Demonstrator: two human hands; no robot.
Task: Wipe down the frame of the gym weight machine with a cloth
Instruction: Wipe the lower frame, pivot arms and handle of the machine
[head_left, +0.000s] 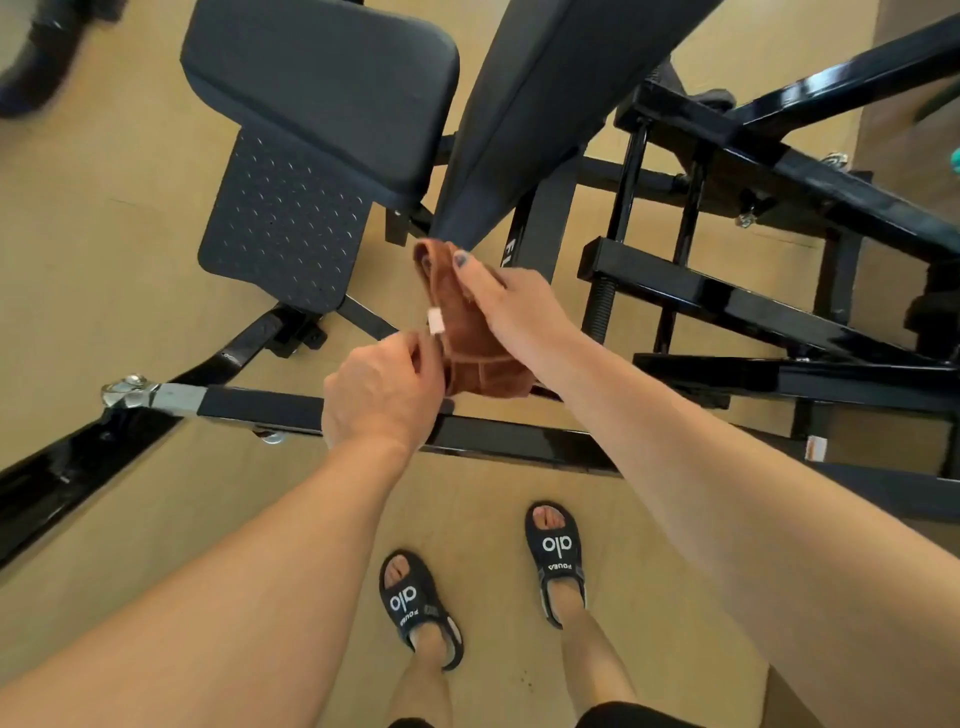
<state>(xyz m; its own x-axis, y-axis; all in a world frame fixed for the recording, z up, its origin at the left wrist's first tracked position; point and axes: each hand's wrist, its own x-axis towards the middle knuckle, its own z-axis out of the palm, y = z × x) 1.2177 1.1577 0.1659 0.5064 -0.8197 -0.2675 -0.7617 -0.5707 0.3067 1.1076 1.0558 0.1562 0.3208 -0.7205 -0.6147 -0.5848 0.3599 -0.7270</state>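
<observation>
The person stood over the weight machine and held a brown cloth in the air with both hands, above the black frame bar that crossed in front of the feet. The right hand lay on top of the cloth, its thumb pressed on the upper fold and the fingers hidden under it, so the cloth was clamped there. The left hand pinched the lower edge, just beside the small white label. It seemed the two hands were folding the cloth into a thick pad, because a folded pad wipes a narrow bar better. The cloth did not touch the frame yet, as far as I could judge. The seat pad and the foot plate were behind, well apart from the hands.
</observation>
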